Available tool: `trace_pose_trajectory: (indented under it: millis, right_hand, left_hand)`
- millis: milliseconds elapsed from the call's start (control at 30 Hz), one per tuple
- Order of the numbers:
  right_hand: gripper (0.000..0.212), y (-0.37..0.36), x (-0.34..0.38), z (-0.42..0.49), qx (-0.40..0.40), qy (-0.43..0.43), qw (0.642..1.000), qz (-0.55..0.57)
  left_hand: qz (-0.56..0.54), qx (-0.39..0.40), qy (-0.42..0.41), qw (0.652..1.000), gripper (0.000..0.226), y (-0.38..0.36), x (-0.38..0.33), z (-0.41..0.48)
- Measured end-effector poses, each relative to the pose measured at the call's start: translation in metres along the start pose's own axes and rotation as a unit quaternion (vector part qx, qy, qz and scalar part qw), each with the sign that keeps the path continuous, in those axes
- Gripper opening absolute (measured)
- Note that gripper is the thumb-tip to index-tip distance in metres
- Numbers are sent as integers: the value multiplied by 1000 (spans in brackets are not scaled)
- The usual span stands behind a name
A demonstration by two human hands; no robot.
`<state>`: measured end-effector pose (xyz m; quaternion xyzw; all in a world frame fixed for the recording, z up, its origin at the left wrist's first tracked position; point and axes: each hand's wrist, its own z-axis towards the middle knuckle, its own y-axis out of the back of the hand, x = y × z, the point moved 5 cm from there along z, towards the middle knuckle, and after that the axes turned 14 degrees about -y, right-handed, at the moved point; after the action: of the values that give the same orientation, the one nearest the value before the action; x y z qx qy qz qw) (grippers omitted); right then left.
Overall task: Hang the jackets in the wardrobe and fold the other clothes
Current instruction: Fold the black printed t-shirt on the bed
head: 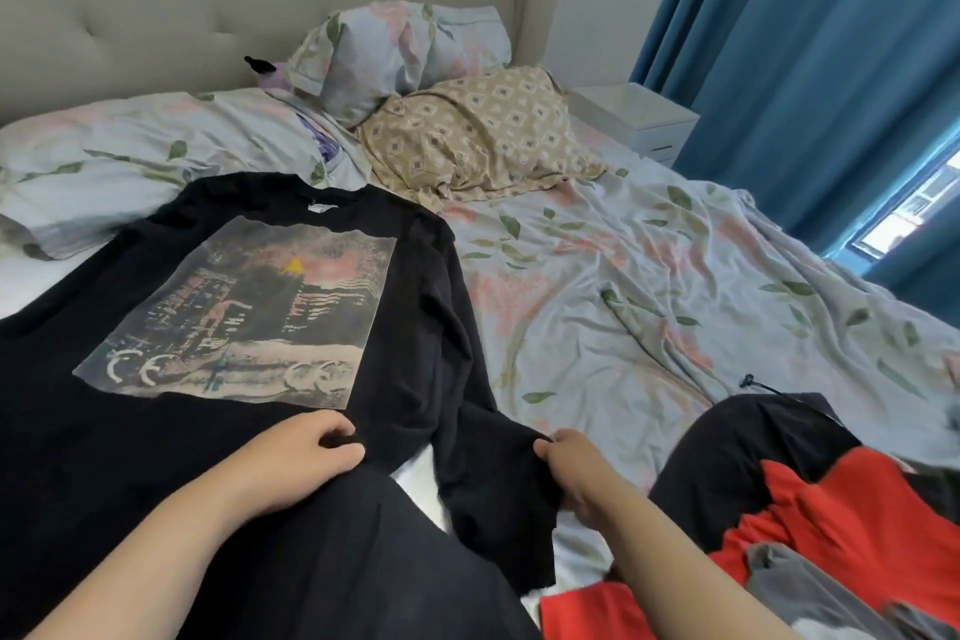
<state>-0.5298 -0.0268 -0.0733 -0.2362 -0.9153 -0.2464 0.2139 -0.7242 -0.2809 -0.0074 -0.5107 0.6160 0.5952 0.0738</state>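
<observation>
Two grips | left hand (297, 464): black shirt (410, 327) | right hand (574, 470): sleeve (488, 463)

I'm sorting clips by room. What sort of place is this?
A bedroom, probably in a home: a bed with a padded headboard, a floral pillow and a white bedside table.

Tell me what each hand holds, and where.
Both grip the black printed shirt: the left hand pinches its body just below the print, and the right hand pinches the sleeve at its outer edge near the end.
</observation>
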Motion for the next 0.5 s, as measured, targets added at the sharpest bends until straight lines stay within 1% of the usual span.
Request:
trace_pose_trajectory:
  millis: [67,133,200,233,300,367,433,500]
  right_hand:
    - [17,17,17,0,1,11,998,67]
    - [21,29,35,-2,53,-10,984,172]
    - [24,42,58,-10,109,-18,962,248]
    - [26,51,71,-14,129,-10,954,272]
    - [32,72,98,-23,169,24,932,319]
    - [39,92,123,-38,212,64,905,363]
    - [41,104,141,-55,257,106,878,390]
    - [42,104,152,-70,302,151,874,350]
  left_hand:
    - [33,-41,-4,999,11,5,-2,-1]
    - [53,-78,-13,995,20,15,-7,-3]
    - [52,-108,-28,992,33,24,-18,-10]
    - [42,-121,-38,991,35,28,-25,-16]
    - [17,-139,-63,988,32,31,-42,-28]
    - [5,-115,-92,989,25,26,-60,-39]
    - [10,-44,-105,993,23,9,-75,-47]
    - [20,37,-94,995,17,-10,-83,-46]
